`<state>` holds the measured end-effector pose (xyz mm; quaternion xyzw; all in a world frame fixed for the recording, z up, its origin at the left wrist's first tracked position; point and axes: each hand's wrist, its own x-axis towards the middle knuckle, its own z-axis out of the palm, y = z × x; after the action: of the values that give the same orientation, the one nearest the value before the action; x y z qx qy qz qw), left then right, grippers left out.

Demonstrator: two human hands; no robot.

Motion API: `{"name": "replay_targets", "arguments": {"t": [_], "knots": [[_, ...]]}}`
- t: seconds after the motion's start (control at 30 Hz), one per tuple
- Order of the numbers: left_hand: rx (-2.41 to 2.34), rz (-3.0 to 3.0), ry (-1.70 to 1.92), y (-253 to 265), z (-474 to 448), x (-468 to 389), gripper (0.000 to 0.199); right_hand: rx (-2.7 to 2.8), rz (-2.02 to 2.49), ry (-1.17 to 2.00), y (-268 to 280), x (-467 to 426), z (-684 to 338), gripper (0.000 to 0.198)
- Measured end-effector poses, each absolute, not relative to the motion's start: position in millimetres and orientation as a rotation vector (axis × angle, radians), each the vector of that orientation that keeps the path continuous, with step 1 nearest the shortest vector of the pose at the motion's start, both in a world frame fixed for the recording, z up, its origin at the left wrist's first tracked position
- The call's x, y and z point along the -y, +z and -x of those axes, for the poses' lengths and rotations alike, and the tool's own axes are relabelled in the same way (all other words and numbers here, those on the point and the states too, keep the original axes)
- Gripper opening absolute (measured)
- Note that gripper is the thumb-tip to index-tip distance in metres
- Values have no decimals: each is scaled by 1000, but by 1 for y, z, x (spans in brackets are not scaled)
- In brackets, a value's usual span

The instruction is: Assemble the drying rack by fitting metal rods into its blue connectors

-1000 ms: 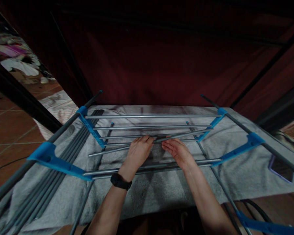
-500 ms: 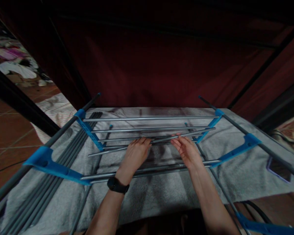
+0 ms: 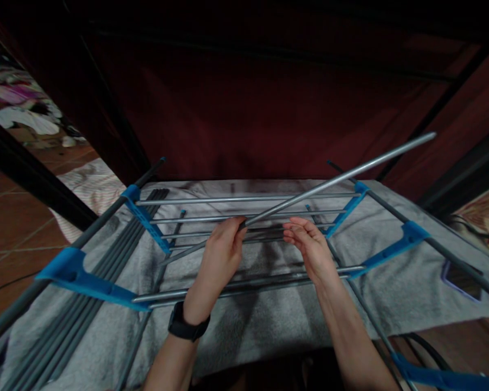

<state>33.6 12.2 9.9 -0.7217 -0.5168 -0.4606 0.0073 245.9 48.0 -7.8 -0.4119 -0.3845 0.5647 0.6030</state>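
My left hand (image 3: 224, 247), with a dark watch on its wrist, grips a loose grey metal rod (image 3: 334, 183) near its middle. The rod slants, its right end raised high and its left end low. Palm turned inward, my right hand (image 3: 309, 244) has its fingers apart and holds nothing, just under the rod. Both hands are over a rack frame of blue plastic brackets (image 3: 95, 285) and grey tubes. Several crossbars (image 3: 244, 199) span between the left and right brackets.
Several grey tubes (image 3: 101, 282) lie side by side at the left on a grey towel (image 3: 269, 331). A dark red panel (image 3: 236, 108) stands behind the rack. Clothes (image 3: 24, 117) are heaped at far left. A flat purple-edged object (image 3: 460, 282) lies at right.
The rod's right end has swung up and to the right, out of my right hand. My left hand keeps its grip and has turned a little.
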Motion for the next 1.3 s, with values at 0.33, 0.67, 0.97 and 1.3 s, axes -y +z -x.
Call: {"name": "replay_targets", "arguments": {"t": [0.33, 0.67, 0.97, 1.3], "knots": [[1747, 2138, -1825, 40, -33, 6, 13, 1021, 994, 1233, -12, -50, -243, 35], [1628, 2029, -2210, 42, -34, 8, 14, 1295, 977, 1072, -28, -46, -223, 23], [1439, 1954, -2567, 47, -45, 10, 16, 1677, 1013, 761, -32, -32, -213, 25], [1462, 1936, -2685, 44, -52, 8, 19, 1956, 1016, 633, -26, -25, -208, 36]]}}
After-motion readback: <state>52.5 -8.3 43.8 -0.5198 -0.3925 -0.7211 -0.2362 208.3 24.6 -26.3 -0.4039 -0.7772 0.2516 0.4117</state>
